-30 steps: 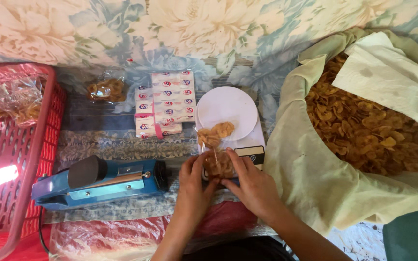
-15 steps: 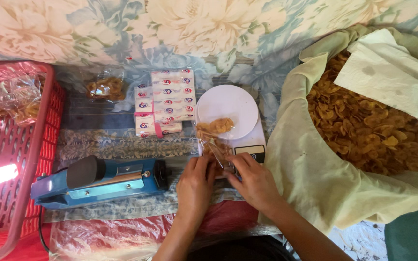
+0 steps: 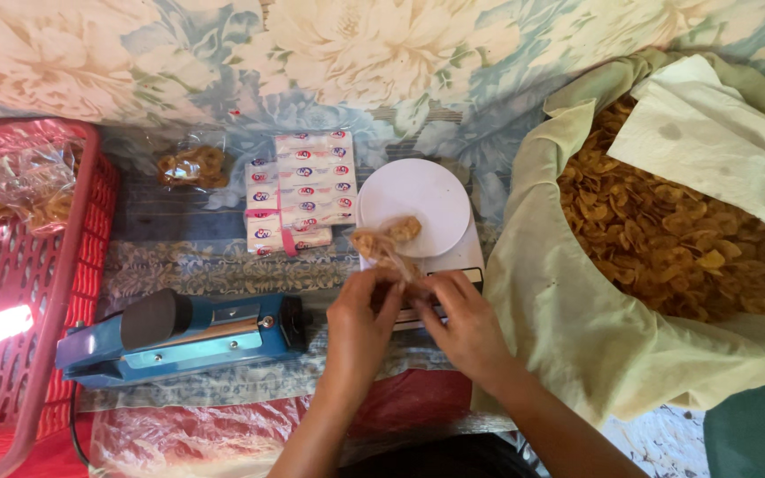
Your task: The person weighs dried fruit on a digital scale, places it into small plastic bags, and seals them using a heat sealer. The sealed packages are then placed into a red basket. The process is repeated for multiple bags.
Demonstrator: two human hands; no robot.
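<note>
In the head view, a small clear bag of chips (image 3: 389, 248) is pinched between the fingers of the left hand (image 3: 360, 323) and the right hand (image 3: 462, 323), both closed on its lower end, and it is held over the front edge of the white kitchen scale (image 3: 427, 199) (whether the bag rests on the pan cannot be told). To the left of the hands a blue heat sealer (image 3: 179, 332) is laid on the patterned cloth, with a stack of small printed packets (image 3: 303, 190) behind it and a red plastic basket (image 3: 37, 354) holding filled bags at the far left. To the right, a large pale green sack (image 3: 577, 336) is seen standing open, filled with golden chips (image 3: 666, 235).
</note>
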